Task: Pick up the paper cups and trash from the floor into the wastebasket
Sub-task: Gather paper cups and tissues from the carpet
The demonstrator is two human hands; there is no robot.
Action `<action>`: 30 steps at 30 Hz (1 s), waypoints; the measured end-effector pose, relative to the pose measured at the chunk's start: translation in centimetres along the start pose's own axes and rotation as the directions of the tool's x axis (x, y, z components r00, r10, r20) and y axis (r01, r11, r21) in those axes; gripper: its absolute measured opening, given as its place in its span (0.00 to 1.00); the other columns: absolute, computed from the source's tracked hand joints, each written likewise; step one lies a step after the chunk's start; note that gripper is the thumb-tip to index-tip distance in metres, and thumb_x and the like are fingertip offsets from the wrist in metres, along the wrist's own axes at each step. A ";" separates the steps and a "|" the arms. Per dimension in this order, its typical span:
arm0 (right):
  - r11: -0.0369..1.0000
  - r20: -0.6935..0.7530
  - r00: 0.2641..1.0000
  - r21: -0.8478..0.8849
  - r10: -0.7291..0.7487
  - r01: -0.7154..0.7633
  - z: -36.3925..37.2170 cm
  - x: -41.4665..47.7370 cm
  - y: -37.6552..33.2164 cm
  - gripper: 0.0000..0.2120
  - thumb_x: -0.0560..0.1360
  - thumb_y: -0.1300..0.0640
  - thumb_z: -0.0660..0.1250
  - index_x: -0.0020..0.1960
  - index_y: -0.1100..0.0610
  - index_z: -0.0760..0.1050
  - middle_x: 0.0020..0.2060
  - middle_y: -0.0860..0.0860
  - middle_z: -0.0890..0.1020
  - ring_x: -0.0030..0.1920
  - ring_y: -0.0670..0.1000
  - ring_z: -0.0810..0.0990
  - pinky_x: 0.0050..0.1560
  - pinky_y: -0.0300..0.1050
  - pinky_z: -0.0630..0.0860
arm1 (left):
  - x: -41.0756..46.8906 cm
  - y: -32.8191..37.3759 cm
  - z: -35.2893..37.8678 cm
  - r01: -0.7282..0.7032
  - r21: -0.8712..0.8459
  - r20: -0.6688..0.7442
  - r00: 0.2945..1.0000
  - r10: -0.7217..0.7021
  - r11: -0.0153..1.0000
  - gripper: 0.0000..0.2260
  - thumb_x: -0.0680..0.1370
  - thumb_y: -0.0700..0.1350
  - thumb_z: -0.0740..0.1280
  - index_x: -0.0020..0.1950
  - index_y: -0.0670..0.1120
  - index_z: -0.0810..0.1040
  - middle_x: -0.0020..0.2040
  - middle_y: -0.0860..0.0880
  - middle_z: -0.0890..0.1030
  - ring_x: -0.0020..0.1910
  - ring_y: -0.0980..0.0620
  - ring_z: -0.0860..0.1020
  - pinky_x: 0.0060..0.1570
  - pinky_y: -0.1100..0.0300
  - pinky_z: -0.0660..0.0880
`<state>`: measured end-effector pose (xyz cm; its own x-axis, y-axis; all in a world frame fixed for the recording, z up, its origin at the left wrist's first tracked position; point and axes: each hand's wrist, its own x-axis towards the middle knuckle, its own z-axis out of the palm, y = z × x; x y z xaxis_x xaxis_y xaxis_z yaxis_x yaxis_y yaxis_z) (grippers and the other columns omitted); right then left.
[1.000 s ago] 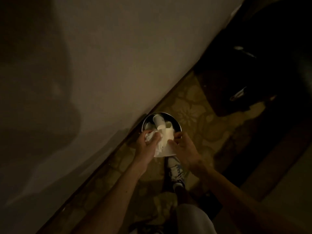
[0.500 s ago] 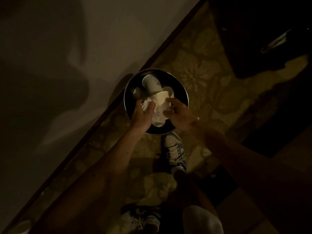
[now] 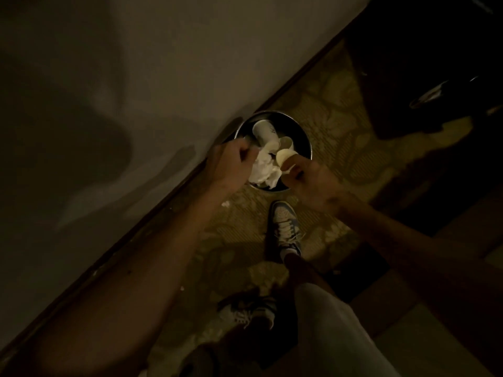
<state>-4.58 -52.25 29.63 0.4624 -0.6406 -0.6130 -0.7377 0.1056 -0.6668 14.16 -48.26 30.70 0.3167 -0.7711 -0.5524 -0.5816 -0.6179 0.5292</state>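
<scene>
"Against the wall, how much room do I have round the bin?"

"Little on the left: it sits hard by the baseboard; whether they touch I cannot tell. Carpet lies open to its right. Dark furniture stands well apart, upper right. My shoe is just below the bin, toe toward it."

"Hands?"

"I log both over the bin's near rim. Left hand: fingers curled, gripping crumpled white paper. Right hand: fingers curled round one end of a cup."

"Contents?"

"Two more cups lie tipped inside, pale against the dark interior. A small white scrap lies on the carpet near the baseboard, at the edge of my left forearm."
</scene>
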 end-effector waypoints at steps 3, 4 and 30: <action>0.974 -0.012 0.984 -0.145 -0.175 0.172 -0.1 -7.4 -6.4 0.07 0.78 0.51 0.66 0.54 0.52 0.72 0.42 0.48 0.79 0.40 0.46 0.78 0.36 0.41 0.70 | -7.9 1.7 -7.2 -0.140 0.163 -0.069 0.986 0.153 0.977 0.14 0.80 0.52 0.64 0.38 0.47 0.73 0.31 0.52 0.74 0.34 0.49 0.76 0.33 0.54 0.70; 0.948 0.009 0.967 -0.195 -0.253 0.250 0.1 -10.3 -8.6 0.09 0.78 0.51 0.65 0.55 0.53 0.72 0.43 0.48 0.78 0.39 0.47 0.77 0.36 0.43 0.71 | -11.2 2.1 -9.9 -0.185 0.222 -0.065 0.977 0.204 0.957 0.14 0.80 0.52 0.64 0.36 0.48 0.72 0.30 0.53 0.73 0.32 0.50 0.75 0.31 0.56 0.68; 0.005 0.982 0.082 -0.082 -0.172 0.997 41.3 -46.7 -38.3 0.10 0.77 0.46 0.61 0.54 0.49 0.66 0.49 0.42 0.66 0.51 0.47 0.71 0.46 0.46 0.73 | -80.5 -26.8 -15.5 0.552 -0.575 -0.458 0.394 -0.797 0.604 0.09 0.81 0.54 0.62 0.43 0.55 0.75 0.35 0.59 0.73 0.32 0.60 0.73 0.30 0.65 0.69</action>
<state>22.38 5.04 66.32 0.6473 0.6763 -0.3517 0.4169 -0.7003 -0.5794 15.87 27.99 70.95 0.9314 0.1181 -0.3442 0.2549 -0.8869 0.3854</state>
